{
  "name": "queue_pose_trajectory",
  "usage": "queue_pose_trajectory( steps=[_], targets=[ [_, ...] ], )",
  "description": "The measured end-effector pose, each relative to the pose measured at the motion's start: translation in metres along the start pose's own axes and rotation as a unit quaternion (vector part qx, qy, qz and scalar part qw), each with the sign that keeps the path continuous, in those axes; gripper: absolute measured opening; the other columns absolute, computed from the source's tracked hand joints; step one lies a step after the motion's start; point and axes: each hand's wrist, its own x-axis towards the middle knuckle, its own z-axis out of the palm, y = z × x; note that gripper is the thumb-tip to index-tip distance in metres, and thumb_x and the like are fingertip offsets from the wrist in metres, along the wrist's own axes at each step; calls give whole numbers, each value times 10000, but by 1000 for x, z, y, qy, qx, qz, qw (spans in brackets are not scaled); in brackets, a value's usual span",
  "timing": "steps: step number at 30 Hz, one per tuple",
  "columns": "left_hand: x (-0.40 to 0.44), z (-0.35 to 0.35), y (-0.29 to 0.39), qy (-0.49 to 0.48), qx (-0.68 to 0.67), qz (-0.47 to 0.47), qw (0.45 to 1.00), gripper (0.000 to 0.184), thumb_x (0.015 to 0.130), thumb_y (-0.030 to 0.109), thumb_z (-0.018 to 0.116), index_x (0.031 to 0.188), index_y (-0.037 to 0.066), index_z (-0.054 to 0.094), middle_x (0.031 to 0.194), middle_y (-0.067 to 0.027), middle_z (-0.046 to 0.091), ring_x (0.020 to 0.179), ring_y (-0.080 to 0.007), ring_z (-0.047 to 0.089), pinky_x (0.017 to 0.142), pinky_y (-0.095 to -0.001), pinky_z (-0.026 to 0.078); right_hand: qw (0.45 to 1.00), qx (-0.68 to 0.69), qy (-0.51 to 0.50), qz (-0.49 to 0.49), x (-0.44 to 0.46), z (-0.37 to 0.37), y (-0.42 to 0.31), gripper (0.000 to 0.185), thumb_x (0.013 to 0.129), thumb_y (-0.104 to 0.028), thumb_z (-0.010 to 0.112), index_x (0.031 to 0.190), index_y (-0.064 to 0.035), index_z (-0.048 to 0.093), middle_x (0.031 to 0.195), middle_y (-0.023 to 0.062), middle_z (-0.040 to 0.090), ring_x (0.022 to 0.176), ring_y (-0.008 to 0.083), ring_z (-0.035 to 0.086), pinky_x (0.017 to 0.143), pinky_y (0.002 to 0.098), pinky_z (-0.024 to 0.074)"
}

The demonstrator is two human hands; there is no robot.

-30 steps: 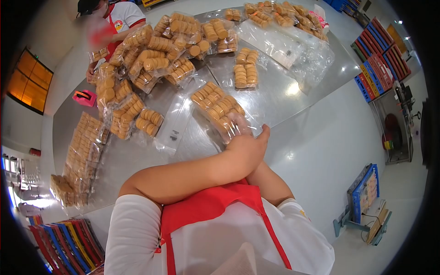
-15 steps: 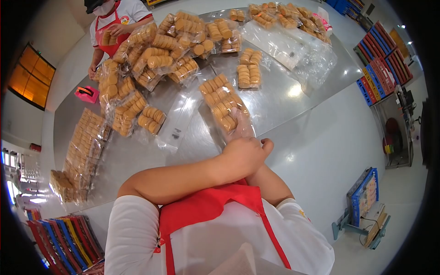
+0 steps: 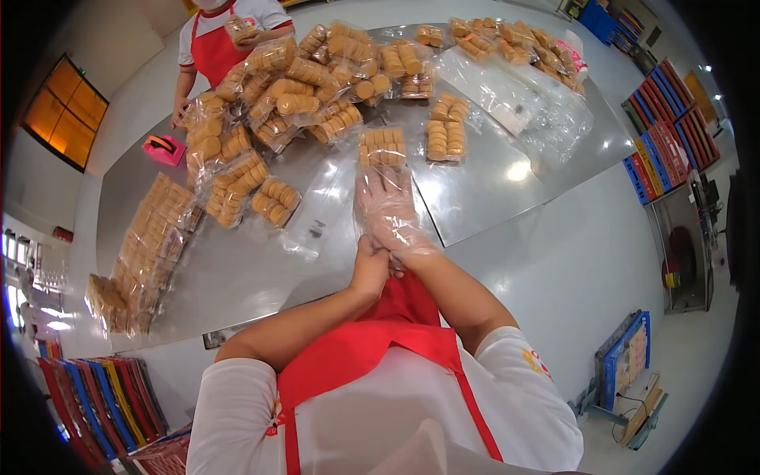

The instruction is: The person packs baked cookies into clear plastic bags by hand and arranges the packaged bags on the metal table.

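1. Head view: right hand (image 3: 389,210), covered in clear plastic, palm down, fingers stretched out and slightly spread, over the metal table (image 3: 475,194).
2. Its fingertips are at the near end of a biscuit pack (image 3: 382,147), in front of the body.
3. Left hand (image 3: 369,267) just beside the right wrist, fingers curled; can't tell what it grips, if anything.
4. Flat clear bag (image 3: 310,231) on table, left of the hands.
5. Two-row pack (image 3: 447,139) right of the biscuit pack, apart from it.
6. Big heap of packs (image 3: 305,75) beyond; clear plastic sheets (image 3: 487,91) far right.
7. Layered row of packs (image 3: 152,249) along left side; pink tape dispenser (image 3: 164,149) near it.
8. Co-worker (image 3: 212,55) across table, red apron, one hand holding up a small pack (image 3: 238,30).
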Motion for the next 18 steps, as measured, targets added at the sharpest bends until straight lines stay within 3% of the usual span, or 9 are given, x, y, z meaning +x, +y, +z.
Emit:
queue_pose_trajectory(
  steps=[3, 4, 7, 9, 13, 15, 18],
  targets=[
    [-13, 2, 24, 14, 119, -54, 991, 249, 937, 25, 465, 1150, 16, 335, 841, -139, 614, 542, -218, 622, 445, -303, 505, 996, 91, -2, 25, -10, -17, -2, 594, 787, -177, 660, 1331, 11, 513, 1376, 170, 493, 1309, 393, 427, 1123, 638, 266],
    [-19, 0, 28, -2, 148, -44, 988, 245, 929, 26, 467, 1144, -4, 353, 823, -135, 612, 527, -218, 621, 434, -306, 502, 992, 115, 39, 18, -17, -28, -3, 599, 744, -133, 681, 1302, 23, 528, 1321, 186, 523, 1246, 406, 476, 1086, 602, 335],
    [-26, -17, 32, -39, 239, -7, 970, 222, 921, 37, 470, 1119, -48, 418, 776, -121, 606, 497, -211, 618, 415, -310, 496, 978, 191, 72, 50, -34, -19, -5, 483, 803, -146, 614, 1248, 37, 582, 1274, 188, 567, 1155, 405, 545, 982, 524, 449],
    [-19, -28, 31, -46, 305, 26, 951, 196, 936, 55, 463, 1093, -60, 477, 756, -112, 601, 499, -197, 617, 418, -303, 497, 980, 182, -16, 78, -42, -17, -7, 459, 800, -144, 612, 1229, 19, 594, 1245, 174, 583, 1111, 390, 562, 914, 504, 468],
    [-21, -28, 37, -28, 270, 27, 962, 191, 997, 121, 416, 1071, 7, 551, 713, -94, 578, 468, -184, 605, 399, -310, 478, 988, 70, -111, 83, -23, 25, -13, 411, 816, -144, 597, 1207, -19, 613, 1208, 171, 601, 1079, 365, 576, 830, 488, 479],
    [-16, -35, 45, -38, 268, -39, 962, 190, 1009, 146, 416, 1075, 31, 552, 718, -91, 579, 461, -189, 607, 384, -321, 469, 989, 102, 52, 94, -27, 34, -21, 389, 826, -153, 595, 1195, -30, 621, 1161, 182, 616, 1067, 352, 584, 799, 474, 483],
    [-17, -47, 40, -98, 287, -39, 952, 177, 1012, 187, 451, 1050, 48, 554, 747, -89, 603, 478, -194, 622, 395, -310, 480, 983, 132, 115, 47, -26, 25, -19, 385, 843, -145, 618, 1210, -29, 615, 1144, 193, 612, 1049, 376, 583, 797, 479, 483]
  ],
)
